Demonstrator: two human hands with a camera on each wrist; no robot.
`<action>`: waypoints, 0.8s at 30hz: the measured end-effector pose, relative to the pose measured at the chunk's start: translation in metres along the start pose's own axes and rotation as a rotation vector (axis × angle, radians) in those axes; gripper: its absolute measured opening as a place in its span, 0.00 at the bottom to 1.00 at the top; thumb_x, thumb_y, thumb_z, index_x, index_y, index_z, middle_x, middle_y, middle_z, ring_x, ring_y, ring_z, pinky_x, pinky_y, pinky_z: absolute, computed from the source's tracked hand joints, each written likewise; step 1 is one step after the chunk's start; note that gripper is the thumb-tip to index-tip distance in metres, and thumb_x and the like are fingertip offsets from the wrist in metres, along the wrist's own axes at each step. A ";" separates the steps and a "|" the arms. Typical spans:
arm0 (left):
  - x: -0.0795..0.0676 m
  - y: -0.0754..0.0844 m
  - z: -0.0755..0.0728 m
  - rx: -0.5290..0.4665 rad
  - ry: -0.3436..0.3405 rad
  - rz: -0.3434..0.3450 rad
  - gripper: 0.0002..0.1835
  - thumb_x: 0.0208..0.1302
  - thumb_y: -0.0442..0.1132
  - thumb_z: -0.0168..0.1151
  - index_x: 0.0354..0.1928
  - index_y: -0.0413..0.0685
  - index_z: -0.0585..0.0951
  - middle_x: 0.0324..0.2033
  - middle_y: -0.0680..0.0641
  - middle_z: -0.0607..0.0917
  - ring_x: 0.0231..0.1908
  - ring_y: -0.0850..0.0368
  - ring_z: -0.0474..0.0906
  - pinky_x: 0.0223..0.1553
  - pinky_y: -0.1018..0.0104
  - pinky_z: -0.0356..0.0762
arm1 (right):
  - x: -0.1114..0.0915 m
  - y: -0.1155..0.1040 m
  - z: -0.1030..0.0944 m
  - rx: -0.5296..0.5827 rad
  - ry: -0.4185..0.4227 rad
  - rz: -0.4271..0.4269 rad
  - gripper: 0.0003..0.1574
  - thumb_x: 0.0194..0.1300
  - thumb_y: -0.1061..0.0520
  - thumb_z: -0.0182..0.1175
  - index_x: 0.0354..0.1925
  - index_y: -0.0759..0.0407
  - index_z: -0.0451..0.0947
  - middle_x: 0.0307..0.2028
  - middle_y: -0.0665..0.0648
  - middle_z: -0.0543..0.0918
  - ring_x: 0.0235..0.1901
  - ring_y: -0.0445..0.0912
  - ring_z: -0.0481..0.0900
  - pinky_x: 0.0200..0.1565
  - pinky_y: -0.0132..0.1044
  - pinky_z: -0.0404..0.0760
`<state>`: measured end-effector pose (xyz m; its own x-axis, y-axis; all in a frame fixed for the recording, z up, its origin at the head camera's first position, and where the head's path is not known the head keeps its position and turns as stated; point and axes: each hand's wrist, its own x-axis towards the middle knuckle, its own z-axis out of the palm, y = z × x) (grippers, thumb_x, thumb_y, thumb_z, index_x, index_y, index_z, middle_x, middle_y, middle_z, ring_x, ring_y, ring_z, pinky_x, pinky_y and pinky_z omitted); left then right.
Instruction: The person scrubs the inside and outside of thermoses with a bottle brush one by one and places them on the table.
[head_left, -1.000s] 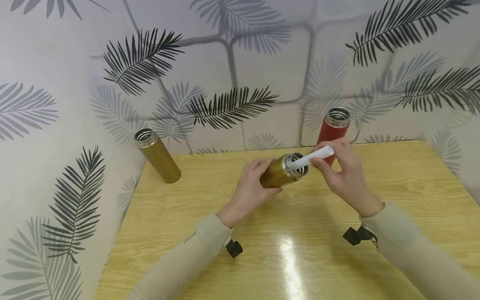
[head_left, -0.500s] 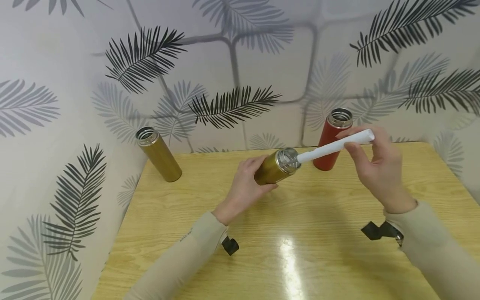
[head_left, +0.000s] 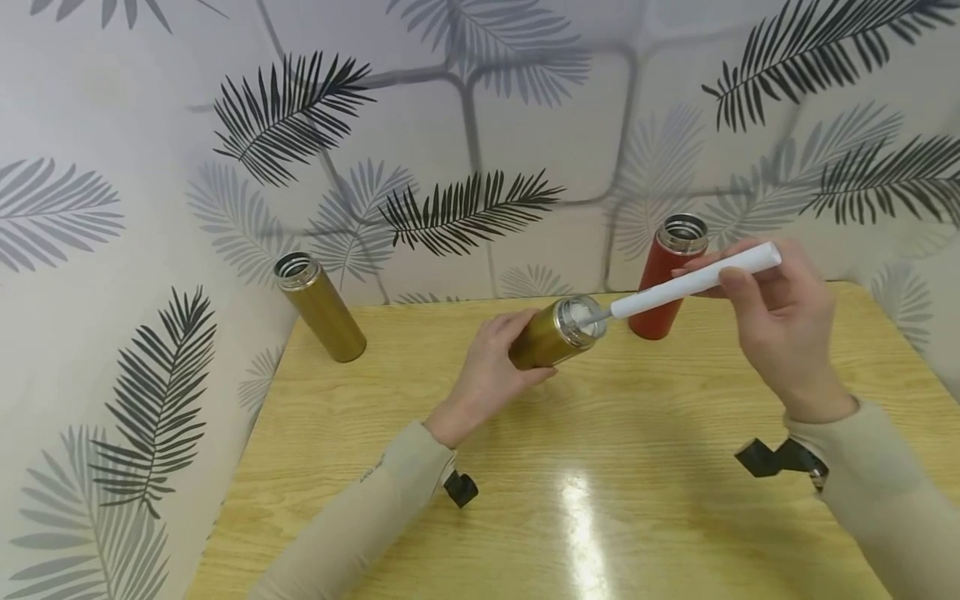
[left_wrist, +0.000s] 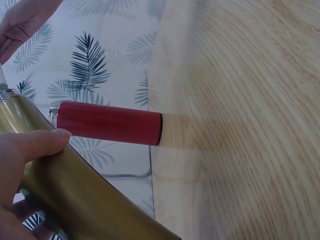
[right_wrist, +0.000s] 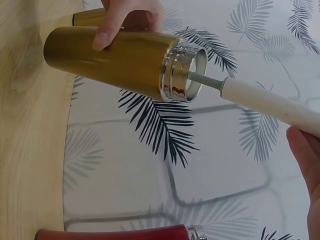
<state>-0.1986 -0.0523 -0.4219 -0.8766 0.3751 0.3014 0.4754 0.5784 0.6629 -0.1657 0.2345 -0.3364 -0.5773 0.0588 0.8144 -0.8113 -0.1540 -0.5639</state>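
My left hand (head_left: 483,377) grips a gold thermos bottle (head_left: 537,340) around its body and holds it tilted above the table, its uncapped mouth toward the right. My right hand (head_left: 787,333) pinches the white handle of a bottle brush (head_left: 690,287). In the right wrist view the brush's thin grey shaft (right_wrist: 207,80) enters the steel mouth. Something white shows just inside that mouth in the head view; the brush's head is not clearly visible. A thumb (left_wrist: 47,142) lies along the gold body in the left wrist view.
An uncapped red thermos bottle (head_left: 657,287) stands at the back of the wooden table (head_left: 525,500), behind the brush. Another uncapped gold bottle (head_left: 326,317) is upright at the back left. A leaf-patterned wall (head_left: 465,125) rises close behind the table.
The right hand has moved right, away from the bottle, drawing the brush outward; more handle and then the grey shaft show. The left hand and gold bottle shifted slightly left, then stayed.
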 end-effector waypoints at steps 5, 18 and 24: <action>-0.003 -0.004 -0.002 0.021 -0.002 0.000 0.42 0.54 0.41 0.84 0.71 0.47 0.75 0.64 0.43 0.80 0.63 0.44 0.75 0.64 0.46 0.74 | -0.001 -0.001 -0.006 0.048 0.050 0.041 0.14 0.70 0.74 0.62 0.47 0.88 0.72 0.41 0.68 0.88 0.42 0.52 0.90 0.45 0.38 0.88; -0.006 -0.010 -0.004 0.048 0.015 0.017 0.42 0.53 0.41 0.84 0.70 0.46 0.76 0.63 0.42 0.81 0.62 0.44 0.75 0.63 0.47 0.75 | 0.007 -0.006 -0.014 0.156 0.136 0.041 0.14 0.69 0.72 0.63 0.40 0.86 0.71 0.36 0.72 0.88 0.38 0.56 0.90 0.41 0.41 0.89; -0.005 -0.009 -0.006 0.055 0.016 0.004 0.42 0.53 0.41 0.84 0.70 0.46 0.76 0.63 0.43 0.81 0.62 0.44 0.75 0.63 0.47 0.76 | 0.012 -0.012 -0.015 0.137 0.179 0.027 0.13 0.69 0.71 0.64 0.40 0.85 0.72 0.34 0.70 0.88 0.36 0.54 0.91 0.39 0.38 0.89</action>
<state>-0.1988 -0.0643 -0.4254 -0.8754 0.3664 0.3153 0.4822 0.6162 0.6227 -0.1648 0.2520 -0.3217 -0.6155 0.2252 0.7553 -0.7825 -0.2893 -0.5514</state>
